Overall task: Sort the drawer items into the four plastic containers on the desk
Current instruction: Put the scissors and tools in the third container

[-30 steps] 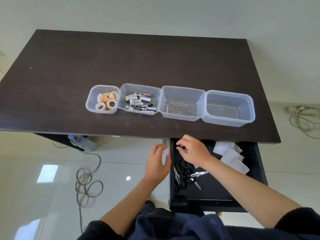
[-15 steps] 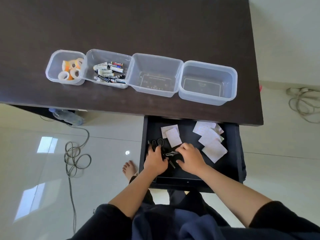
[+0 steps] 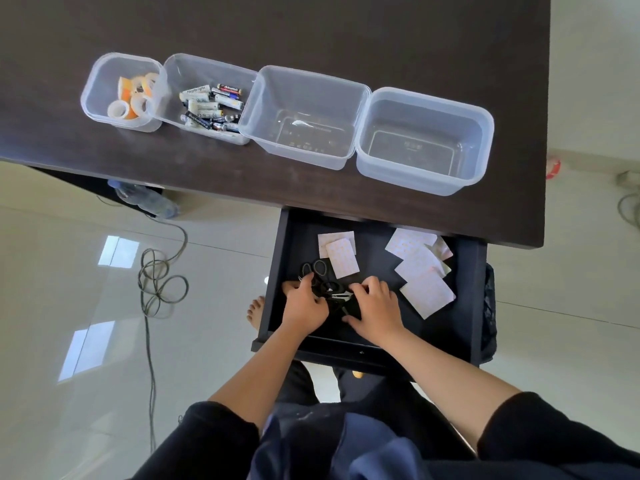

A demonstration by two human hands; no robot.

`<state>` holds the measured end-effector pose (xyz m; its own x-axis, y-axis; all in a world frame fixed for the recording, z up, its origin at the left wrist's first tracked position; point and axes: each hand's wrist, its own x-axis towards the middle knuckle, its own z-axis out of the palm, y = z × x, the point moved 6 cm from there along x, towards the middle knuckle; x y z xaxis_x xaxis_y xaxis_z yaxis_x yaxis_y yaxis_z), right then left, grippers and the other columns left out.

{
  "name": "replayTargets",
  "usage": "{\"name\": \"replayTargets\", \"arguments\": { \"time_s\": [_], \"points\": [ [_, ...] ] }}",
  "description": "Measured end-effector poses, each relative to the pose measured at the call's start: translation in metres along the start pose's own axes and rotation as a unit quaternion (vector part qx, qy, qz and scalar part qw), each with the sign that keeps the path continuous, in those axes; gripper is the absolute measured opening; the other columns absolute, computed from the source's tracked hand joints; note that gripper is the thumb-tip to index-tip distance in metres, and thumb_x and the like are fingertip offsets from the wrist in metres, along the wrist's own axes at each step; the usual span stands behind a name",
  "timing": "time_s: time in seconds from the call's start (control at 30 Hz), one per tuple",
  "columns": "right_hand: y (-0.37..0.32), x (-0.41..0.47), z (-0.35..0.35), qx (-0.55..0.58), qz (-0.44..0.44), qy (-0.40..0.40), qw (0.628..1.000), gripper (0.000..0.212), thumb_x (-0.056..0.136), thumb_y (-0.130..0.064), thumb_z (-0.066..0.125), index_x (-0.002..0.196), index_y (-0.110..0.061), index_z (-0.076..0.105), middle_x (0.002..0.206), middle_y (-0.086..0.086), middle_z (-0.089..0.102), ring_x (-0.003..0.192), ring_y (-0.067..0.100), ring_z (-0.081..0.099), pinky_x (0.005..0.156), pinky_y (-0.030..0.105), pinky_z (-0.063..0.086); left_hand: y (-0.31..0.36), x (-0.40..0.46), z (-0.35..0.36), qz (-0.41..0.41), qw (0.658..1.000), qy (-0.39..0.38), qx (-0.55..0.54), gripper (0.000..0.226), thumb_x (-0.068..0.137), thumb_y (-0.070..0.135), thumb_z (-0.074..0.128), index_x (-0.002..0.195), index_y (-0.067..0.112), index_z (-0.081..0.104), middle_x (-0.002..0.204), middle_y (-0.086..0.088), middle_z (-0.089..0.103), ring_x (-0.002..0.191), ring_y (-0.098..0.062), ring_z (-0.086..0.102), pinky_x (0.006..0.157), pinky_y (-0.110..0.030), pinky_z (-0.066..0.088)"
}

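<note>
The black drawer stands pulled out under the dark desk. Black-handled scissors lie in a small heap at its left. My left hand and my right hand both rest on that heap, fingers curled around the scissors. White paper sheets lie at the drawer's right, and two more sheets at its back. On the desk stand four clear containers: one with tape rolls, one with batteries, and two empty ones.
A coiled cable and a plastic bottle lie on the pale floor left of the drawer. A bare foot shows beside the drawer's left side. More cable lies at the far right.
The drawer has come further out and the view has tilted down. Both hands moved from the drawer's front edge onto the scissors inside it.
</note>
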<state>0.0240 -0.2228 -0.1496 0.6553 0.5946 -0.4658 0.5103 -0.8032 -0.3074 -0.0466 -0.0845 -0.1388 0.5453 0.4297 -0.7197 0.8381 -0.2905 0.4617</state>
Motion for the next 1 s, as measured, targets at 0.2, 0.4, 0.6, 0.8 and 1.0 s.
{"name": "replayTargets", "arguments": {
  "time_s": [0.2, 0.4, 0.6, 0.8, 1.0],
  "points": [
    [-0.001, -0.001, 0.004, 0.005, 0.011, 0.001, 1.000, 0.064, 0.073, -0.053, 0.071, 0.124, -0.021, 0.049, 0.119, 0.003, 0.043, 0.110, 0.025, 0.043, 0.092, 0.038, 0.040, 0.004, -0.001, 0.002, 0.030, 0.999, -0.009, 0.041, 0.069, 0.088, 0.013, 0.057, 0.147, 0.028, 0.024, 0.138, -0.017, 0.034, 0.088, -0.025, 0.065, 0.091, -0.037, 0.053],
    [0.002, -0.001, 0.006, 0.010, 0.010, -0.005, 1.000, 0.065, 0.075, -0.053, 0.069, 0.127, -0.021, 0.048, 0.121, 0.003, 0.042, 0.112, 0.024, 0.042, 0.092, 0.035, 0.041, 0.014, 0.006, -0.005, 0.130, 0.950, 0.013, 0.284, 0.091, 0.078, 0.008, 0.070, 0.149, 0.027, 0.017, 0.155, -0.006, 0.004, 0.137, -0.032, 0.025, 0.094, -0.036, 0.051],
    [0.009, -0.005, 0.012, 0.039, 0.024, -0.008, 0.999, 0.035, 0.088, -0.035, 0.060, 0.117, -0.017, 0.054, 0.117, 0.004, 0.049, 0.111, 0.026, 0.047, 0.085, 0.036, 0.043, 0.016, 0.019, -0.006, 0.172, 0.927, -0.003, 0.332, 0.084, 0.080, 0.014, 0.073, 0.146, 0.031, 0.025, 0.148, -0.002, 0.020, 0.132, -0.028, 0.025, 0.094, -0.039, 0.051],
    [0.016, -0.007, 0.015, 0.070, 0.044, -0.027, 0.996, 0.021, 0.092, -0.027, 0.054, 0.107, -0.012, 0.055, 0.111, 0.005, 0.051, 0.107, 0.025, 0.050, 0.079, 0.035, 0.045, 0.007, 0.020, -0.001, 0.173, 0.930, 0.009, 0.323, 0.060, 0.085, 0.016, 0.068, 0.135, 0.029, 0.039, 0.137, -0.004, 0.039, 0.127, -0.027, 0.034, 0.095, -0.039, 0.051],
    [0.020, -0.007, 0.015, 0.045, 0.040, -0.043, 0.997, 0.022, 0.092, -0.025, 0.052, 0.109, -0.010, 0.054, 0.114, 0.008, 0.052, 0.110, 0.026, 0.049, 0.083, 0.036, 0.044, 0.004, 0.019, 0.004, 0.180, 0.920, -0.021, 0.347, 0.070, 0.085, 0.019, 0.069, 0.142, 0.032, 0.033, 0.133, -0.006, 0.038, 0.124, -0.026, 0.037, 0.094, -0.038, 0.052]
  ]
}}
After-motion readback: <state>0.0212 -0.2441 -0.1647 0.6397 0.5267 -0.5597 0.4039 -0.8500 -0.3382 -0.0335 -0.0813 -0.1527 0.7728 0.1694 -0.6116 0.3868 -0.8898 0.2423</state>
